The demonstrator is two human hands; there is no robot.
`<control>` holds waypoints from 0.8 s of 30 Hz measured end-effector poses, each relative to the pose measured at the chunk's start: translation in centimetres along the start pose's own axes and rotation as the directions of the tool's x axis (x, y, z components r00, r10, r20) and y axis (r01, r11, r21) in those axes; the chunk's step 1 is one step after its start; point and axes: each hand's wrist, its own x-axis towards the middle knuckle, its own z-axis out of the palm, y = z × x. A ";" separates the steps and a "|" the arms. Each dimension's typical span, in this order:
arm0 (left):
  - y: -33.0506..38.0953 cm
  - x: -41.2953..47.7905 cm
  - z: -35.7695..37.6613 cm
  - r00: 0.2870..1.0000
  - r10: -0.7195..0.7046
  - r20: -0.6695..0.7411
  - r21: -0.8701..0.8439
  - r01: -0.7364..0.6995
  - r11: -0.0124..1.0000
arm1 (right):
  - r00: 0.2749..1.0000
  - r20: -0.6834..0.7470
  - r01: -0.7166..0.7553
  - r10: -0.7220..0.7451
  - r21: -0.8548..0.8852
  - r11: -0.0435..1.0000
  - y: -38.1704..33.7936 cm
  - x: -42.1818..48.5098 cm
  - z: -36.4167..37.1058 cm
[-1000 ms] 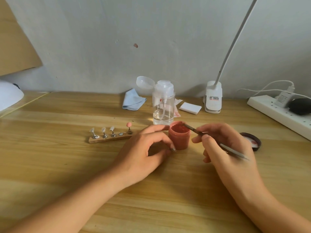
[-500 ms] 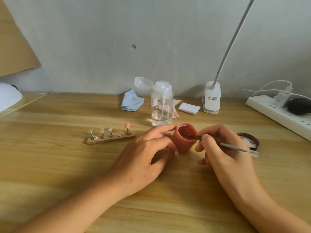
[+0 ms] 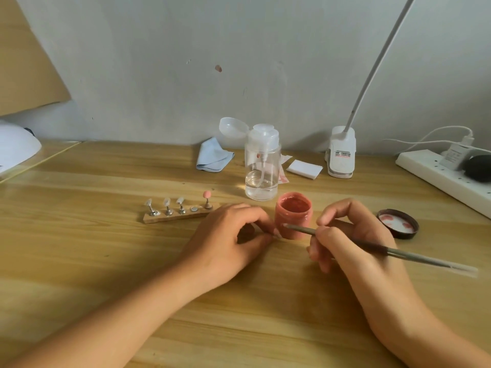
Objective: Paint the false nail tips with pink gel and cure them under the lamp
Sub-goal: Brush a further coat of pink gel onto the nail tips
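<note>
An open pot of pink gel [image 3: 293, 216] stands upright on the desk between my hands. My right hand [image 3: 353, 243] grips a thin brush [image 3: 372, 245] like a pen, bristle end pointing left across the pot's front. My left hand [image 3: 233, 235] pinches a small pale nail tip [image 3: 277, 233] at its fingertips, and the brush end touches it. Left of the hands, a wooden holder [image 3: 180, 215] carries three clear tips and one pink tip [image 3: 206, 194], with one bare metal disc [image 3: 194, 209] between them. A white curing lamp [image 3: 16, 150] shows at the left edge.
The pot's dark lid [image 3: 397, 224] lies upside down to the right. Behind stand a clear pump bottle [image 3: 262, 166], a blue cloth [image 3: 214, 155], white pads [image 3: 304, 168] and a clip desk lamp [image 3: 341, 155]. A power strip [image 3: 446, 179] runs along the right.
The brush has come out of the pot and dropped to my left fingertips. The pot, tilted by my left hand half a second ago, stands upright again.
</note>
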 end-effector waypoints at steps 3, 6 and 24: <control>-0.1 -0.1 0.1 1.000 -0.005 0.014 -0.039 0.006 0.999 | 1.000 0.004 -0.008 0.008 -0.020 1.000 -0.3 -0.1 0.2; -0.1 -0.1 0.1 1.000 -0.014 0.025 -0.052 0.015 0.999 | 0.999 -0.001 -0.033 0.033 -0.064 0.997 -0.4 0.0 0.3; -0.1 0.0 0.1 0.999 -0.010 0.040 -0.072 0.013 0.997 | 0.999 -0.008 -0.040 0.040 -0.101 0.994 -0.4 0.0 0.4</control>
